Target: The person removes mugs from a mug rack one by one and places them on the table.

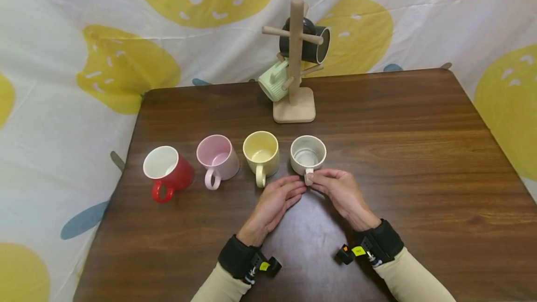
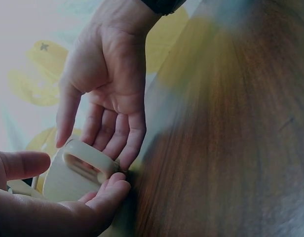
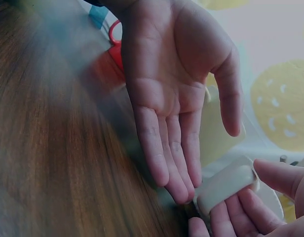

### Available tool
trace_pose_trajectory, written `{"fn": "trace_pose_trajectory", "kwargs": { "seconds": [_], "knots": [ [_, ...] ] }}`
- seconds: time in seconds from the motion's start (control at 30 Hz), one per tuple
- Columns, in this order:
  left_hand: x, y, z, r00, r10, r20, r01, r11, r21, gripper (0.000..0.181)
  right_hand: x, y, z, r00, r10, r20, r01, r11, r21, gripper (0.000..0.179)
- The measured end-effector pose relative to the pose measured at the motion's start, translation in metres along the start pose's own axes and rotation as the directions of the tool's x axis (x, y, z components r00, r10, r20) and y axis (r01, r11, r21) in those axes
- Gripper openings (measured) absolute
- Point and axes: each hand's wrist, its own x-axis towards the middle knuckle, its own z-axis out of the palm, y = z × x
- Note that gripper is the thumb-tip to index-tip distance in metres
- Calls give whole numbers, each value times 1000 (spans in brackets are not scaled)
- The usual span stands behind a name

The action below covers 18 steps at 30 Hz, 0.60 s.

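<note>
A pale grey-white mug (image 1: 308,154) stands upright on the table, its handle towards me. My right hand (image 1: 341,195) pinches that handle (image 3: 228,185) between thumb and fingers. Just left of the handle, my left hand (image 1: 277,203) lies with its fingers extended and together, the tips close to the right hand's fingers. The palm of the left hand (image 3: 167,94) faces the camera in the right wrist view. Seen from the left wrist, the mug (image 2: 63,180) sits between both hands.
A yellow mug (image 1: 268,157), a pink mug (image 1: 226,162) and a red mug (image 1: 180,174) form a row leftwards on the brown table (image 1: 419,153). Behind them a wooden mug rack (image 1: 296,59) bears a black mug (image 1: 312,50) and a pale green mug (image 1: 272,85), before a patterned curtain (image 1: 235,50).
</note>
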Motion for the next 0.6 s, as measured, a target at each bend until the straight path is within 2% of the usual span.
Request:
{"fn": "trace_pose_trajectory", "kwargs": {
  "seconds": [0.13,0.27,0.43,0.5,0.6],
  "knots": [
    [0,-1,0,1000,3,1,-3,1000,-1,44,0,-6,-7,1000,-14,13,14,1000,14,6],
    [-1,0,-3,1000,9,8,-9,1000,-6,45,1,-19,-18,997,-27,66,28,1000,-1,9],
    [-2,0,-7,1000,12,27,-11,999,-31,45,6,-47,-37,990,-70,122,72,997,-12,13],
    [-3,-1,-8,999,11,33,-9,999,-40,45,10,-60,-42,989,-75,130,79,997,-24,12],
    [-3,-1,-9,999,3,33,-1,999,-47,45,17,-77,-47,980,-76,182,79,997,-9,13]
  ]
}}
